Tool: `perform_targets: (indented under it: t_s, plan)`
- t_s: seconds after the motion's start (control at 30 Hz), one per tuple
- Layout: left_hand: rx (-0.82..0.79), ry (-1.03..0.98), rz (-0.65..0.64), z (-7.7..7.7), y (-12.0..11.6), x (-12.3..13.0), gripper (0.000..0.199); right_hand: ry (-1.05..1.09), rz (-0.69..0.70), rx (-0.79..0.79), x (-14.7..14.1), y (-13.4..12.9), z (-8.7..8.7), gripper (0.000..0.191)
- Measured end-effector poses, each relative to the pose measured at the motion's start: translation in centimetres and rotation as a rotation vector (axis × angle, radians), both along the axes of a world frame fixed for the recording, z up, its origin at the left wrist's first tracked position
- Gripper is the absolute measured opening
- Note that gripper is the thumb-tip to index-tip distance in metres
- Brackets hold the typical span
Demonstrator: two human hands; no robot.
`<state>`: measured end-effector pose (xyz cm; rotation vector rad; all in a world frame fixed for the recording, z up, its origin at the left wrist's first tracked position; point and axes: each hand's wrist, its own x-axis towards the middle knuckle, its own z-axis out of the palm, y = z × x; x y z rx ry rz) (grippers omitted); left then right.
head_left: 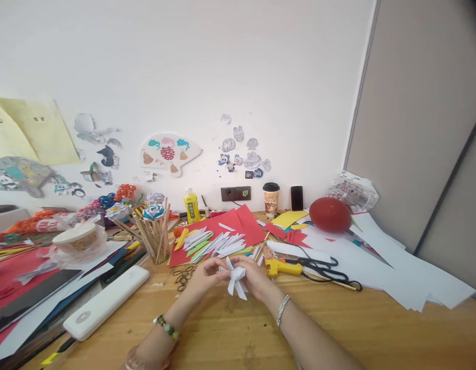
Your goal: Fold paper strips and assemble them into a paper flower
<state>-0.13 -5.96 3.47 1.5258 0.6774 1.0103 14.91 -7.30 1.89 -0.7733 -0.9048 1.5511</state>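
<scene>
Both hands meet over the front middle of the wooden table. My left hand is closed, its fingers and thumb pinching the left side of a white folded-paper piece with several pointed strips. My right hand is closed on the right side of the same piece, its fingertips partly hidden behind the paper. Just beyond the hands, white and green folded paper strips lie on red paper. A yellow glue gun rests to the right of my right hand.
A white elongated device lies at the left, near a holder of wooden sticks. Farther back stand a yellow bottle, a lidded cup and a phone. A red balloon and white sheets are at the right.
</scene>
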Motion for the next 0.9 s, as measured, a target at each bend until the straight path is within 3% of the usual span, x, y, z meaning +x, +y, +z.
perform_targets:
  t_s: [0.17, 0.3, 0.47, 0.9]
  plan:
    - [0.089, 0.116, 0.105, 0.5, -0.1, 0.0, 0.026, -0.240, -0.106, 0.145, 0.2, 0.1, -0.1, 0.016]
    - [0.203, 0.203, 0.252, 0.0, 0.7, -0.1, 0.022, -0.450, -0.143, 0.280, 0.3, -0.1, 0.3, 0.020]
    - [0.303, 0.310, 0.324, -0.3, 0.8, 0.1, 0.022, -0.689, -0.231, 0.412, 0.4, -0.6, 0.8, 0.020]
    - [0.430, 0.368, 0.467, -0.2, 0.2, 0.3, 0.016, -0.872, -0.443, 0.668, 0.3, -0.8, 0.5, 0.014]
